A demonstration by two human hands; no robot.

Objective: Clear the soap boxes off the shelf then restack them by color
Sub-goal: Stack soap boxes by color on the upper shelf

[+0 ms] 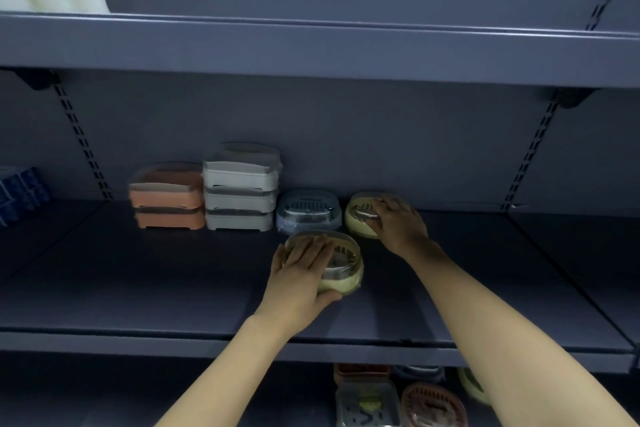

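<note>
Shelf (138,288), left to right: two orange soap boxes (168,199) stacked; three white soap boxes (240,189) stacked; blue oval box (308,210) just beyond left hand (299,274), fingers grasping front yellow box (341,270); right hand (398,222) fingers grasping rear yellow box (360,218).

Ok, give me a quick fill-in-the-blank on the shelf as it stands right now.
1. The white stack holds ___ boxes.
2. The orange stack stands directly ___ of the white stack.
3. The left hand grips a ___ round box.
4. The right hand rests on the yellow box beside the ___ box.

Missing words: three; left; yellow; blue
</note>
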